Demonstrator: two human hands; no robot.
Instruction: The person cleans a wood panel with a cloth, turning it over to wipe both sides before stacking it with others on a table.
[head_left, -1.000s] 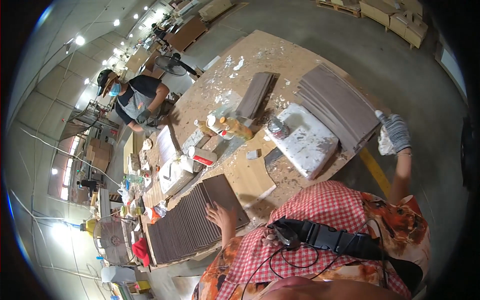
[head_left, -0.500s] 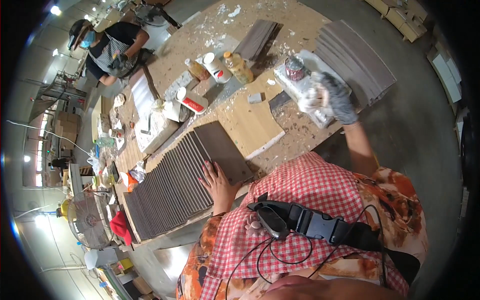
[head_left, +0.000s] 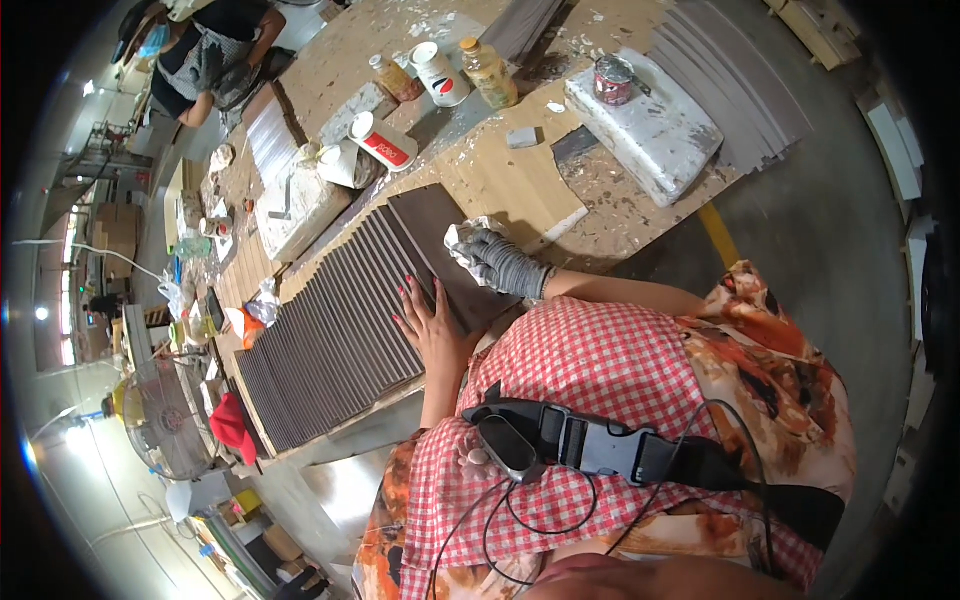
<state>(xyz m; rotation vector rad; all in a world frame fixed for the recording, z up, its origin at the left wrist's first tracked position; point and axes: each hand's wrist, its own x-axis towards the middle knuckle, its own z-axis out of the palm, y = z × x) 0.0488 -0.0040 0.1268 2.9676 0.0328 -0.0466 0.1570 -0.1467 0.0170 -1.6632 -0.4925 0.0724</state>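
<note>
A fanned row of dark brown flat boards (head_left: 330, 340) lies overlapping on the table in front of me, only narrow edges showing on most of them. The rightmost board (head_left: 428, 214) has its broad face uncovered. My left hand (head_left: 440, 335), bare, rests with its fingers spread on the boards near that end. On my right hand (head_left: 508, 264) is a grey glove, and its fingers are closed on a crumpled white cloth (head_left: 462, 234). That cloth is against the right part of the uncovered board.
Beyond the boards stand white cups (head_left: 440, 76) and capped bottles (head_left: 489, 76). A small can (head_left: 613, 82) sits on a whitish slab (head_left: 660, 150) at the right, beside more fanned boards (head_left: 735, 85). A grey block (head_left: 522, 138) lies mid-table. A co-worker (head_left: 205, 65) stands far left.
My right hand has come from the whitish slab leftward to the uncovered board, bringing the white cloth. My left hand stays on the boards. The view has shifted slightly.
</note>
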